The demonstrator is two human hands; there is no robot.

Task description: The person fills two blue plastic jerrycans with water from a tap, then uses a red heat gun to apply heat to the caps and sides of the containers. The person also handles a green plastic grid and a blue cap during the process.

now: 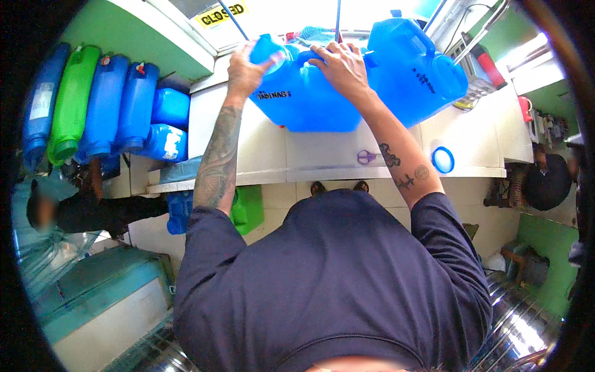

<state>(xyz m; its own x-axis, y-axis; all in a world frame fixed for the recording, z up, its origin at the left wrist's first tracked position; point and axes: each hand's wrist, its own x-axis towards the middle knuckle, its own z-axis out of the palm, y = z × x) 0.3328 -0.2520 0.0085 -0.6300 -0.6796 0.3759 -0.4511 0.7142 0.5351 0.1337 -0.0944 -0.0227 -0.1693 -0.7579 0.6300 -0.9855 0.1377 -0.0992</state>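
Observation:
A blue plastic water jug [320,104] with black handwriting lies on the white tiled counter before me. My left hand [248,69] is around the round blue cap at the jug's left end, its thumb across the cap's face. My right hand [341,65] rests over the jug's handle at the top, fingers curled onto it. Right of it stands a second blue jug [399,74], with a handle and a capped spout facing right. A loose blue ring-shaped cap [443,160] and purple-handled scissors [367,157] lie near the counter's front edge.
Several tall blue and green containers [74,102] stand at the left beside smaller blue ones. A green jug [247,209] is on the floor below the counter [260,174]. One person [93,211] is at the far left, another [548,181] at the far right. Metal bars rise behind the jugs.

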